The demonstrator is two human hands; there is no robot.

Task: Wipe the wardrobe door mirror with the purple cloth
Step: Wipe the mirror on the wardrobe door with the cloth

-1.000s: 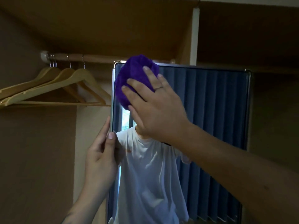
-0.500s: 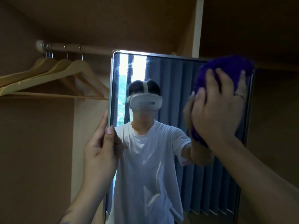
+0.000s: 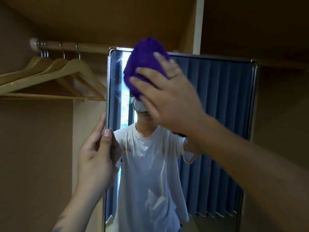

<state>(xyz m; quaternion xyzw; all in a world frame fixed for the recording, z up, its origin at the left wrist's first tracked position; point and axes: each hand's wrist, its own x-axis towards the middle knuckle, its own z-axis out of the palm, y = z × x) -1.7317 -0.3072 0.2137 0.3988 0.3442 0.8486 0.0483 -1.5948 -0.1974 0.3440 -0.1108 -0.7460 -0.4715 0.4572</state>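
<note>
The framed mirror (image 3: 222, 114) on the wardrobe door fills the middle and right of the view and reflects a person in a white shirt and blue curtains. A bunched purple cloth (image 3: 143, 64) lies against the glass near the top left corner. My right hand (image 3: 165, 99) presses the cloth onto the mirror with straight, spread fingers. My left hand (image 3: 95, 159) grips the mirror's left edge about halfway up, thumb on the front of the frame and fingers behind it.
Several wooden hangers (image 3: 55, 76) hang on a rail (image 3: 70, 46) inside the wardrobe at the upper left. A white vertical panel (image 3: 198, 25) rises behind the mirror's top. Brown wardrobe walls surround the mirror.
My right hand swept the cloth from the mirror's top left to its top right, then back to the top left. My left hand kept its hold on the left edge.
</note>
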